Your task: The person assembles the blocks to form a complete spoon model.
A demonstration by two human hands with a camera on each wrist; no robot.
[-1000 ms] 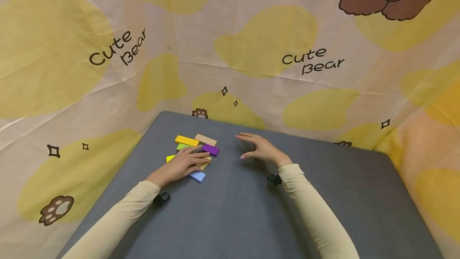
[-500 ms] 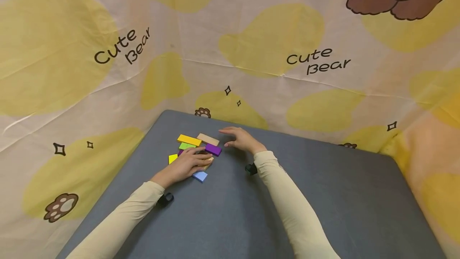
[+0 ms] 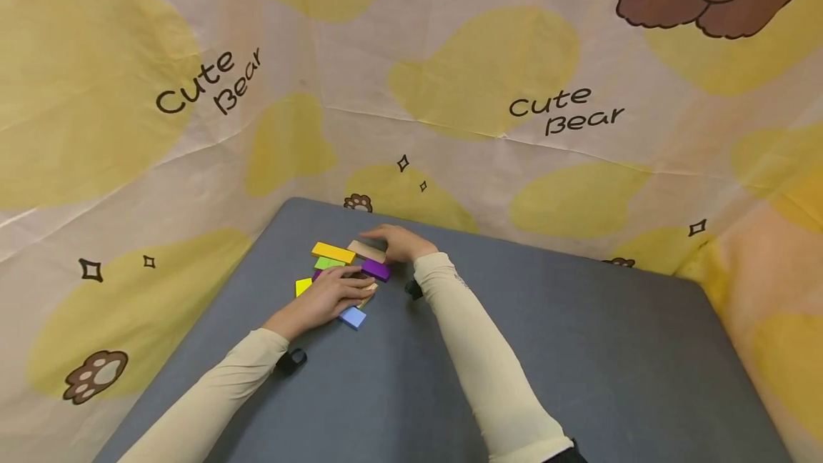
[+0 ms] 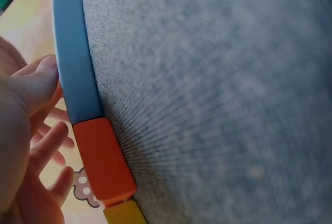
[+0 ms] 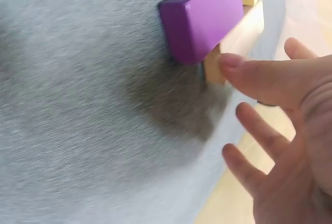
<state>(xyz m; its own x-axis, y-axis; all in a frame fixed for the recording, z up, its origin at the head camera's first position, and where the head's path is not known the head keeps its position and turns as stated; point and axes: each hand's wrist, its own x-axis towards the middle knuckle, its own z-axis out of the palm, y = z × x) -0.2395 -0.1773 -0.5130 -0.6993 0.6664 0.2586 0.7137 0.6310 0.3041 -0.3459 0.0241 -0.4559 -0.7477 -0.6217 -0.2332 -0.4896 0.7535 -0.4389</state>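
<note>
Several coloured blocks lie in a loose cluster on the grey table. My left hand (image 3: pixel 321 300) is spread over the near part, its fingers over a wooden block (image 3: pixel 368 296). In the left wrist view its thumb is right at the side of a blue block (image 4: pixel 78 58), which meets an orange-red block (image 4: pixel 105 159). At the far right of the cluster, my right hand (image 3: pixel 403 243) reaches over a beige block (image 3: pixel 366 251), fingers extended. The right wrist view has its thumb overlapping that block's end, beside a purple block (image 5: pixel 207 19).
A deep yellow block (image 3: pixel 333 253), a green block (image 3: pixel 329 263) and a bright yellow block (image 3: pixel 303 287) fill the cluster's left side. The grey table (image 3: pixel 546 349) extends to the right. A bear-print cloth (image 3: pixel 450 56) hangs behind it and at both sides.
My right hand has moved left from beside the cluster to the beige block. The left hand stays over the blocks, with little visible movement.
</note>
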